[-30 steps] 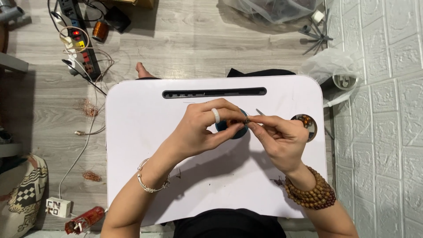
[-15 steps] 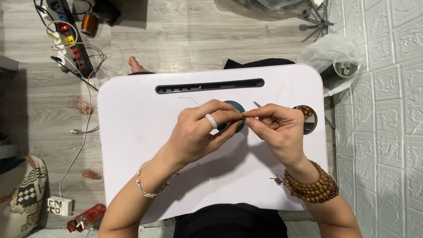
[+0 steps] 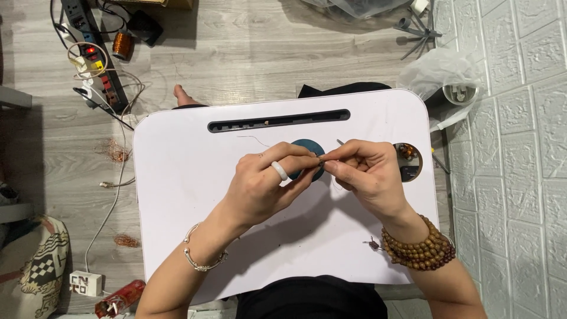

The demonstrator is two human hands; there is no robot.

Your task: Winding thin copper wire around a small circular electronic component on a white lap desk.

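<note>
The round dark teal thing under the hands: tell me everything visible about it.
The dark teal disc lies flat on the white lap table, just below the long slot and about midway along it. It looks round, plain and matte; what it is made of cannot be told. Only its upper arc and a sliver of its lower right edge show, since the left hand and right hand meet fingertip to fingertip over it. Whether the fingers touch it is unclear.
</note>
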